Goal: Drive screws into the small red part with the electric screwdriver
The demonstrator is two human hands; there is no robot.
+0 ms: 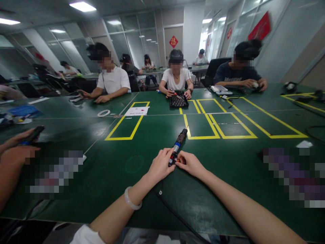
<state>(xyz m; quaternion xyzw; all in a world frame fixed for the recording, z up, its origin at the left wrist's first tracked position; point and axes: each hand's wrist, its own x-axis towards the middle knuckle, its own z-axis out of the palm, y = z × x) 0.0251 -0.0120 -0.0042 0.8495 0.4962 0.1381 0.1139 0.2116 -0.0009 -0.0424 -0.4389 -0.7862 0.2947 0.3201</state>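
A slim, long device (180, 138), black at its far end with a silver and blue section in the middle, lies tilted on the green table. Small red and black parts show at its near end. My left hand (161, 163) is closed round that near end from the left. From the right, my right hand (190, 164) pinches with thumb and fingers beside a small orange-red bit; what sits between the fingertips is hidden. A black cable (175, 214) runs from under my hands toward the table's front edge, and a small white ring (160, 192) lies near it.
Yellow tape outlines (203, 138) mark the green table (109, 189). Across it, a person works over a black tray (179, 104). A white tape roll (103, 113) and a paper sheet (137, 111) lie left. Another person's hands (20, 144) hold a dark tool at far left.
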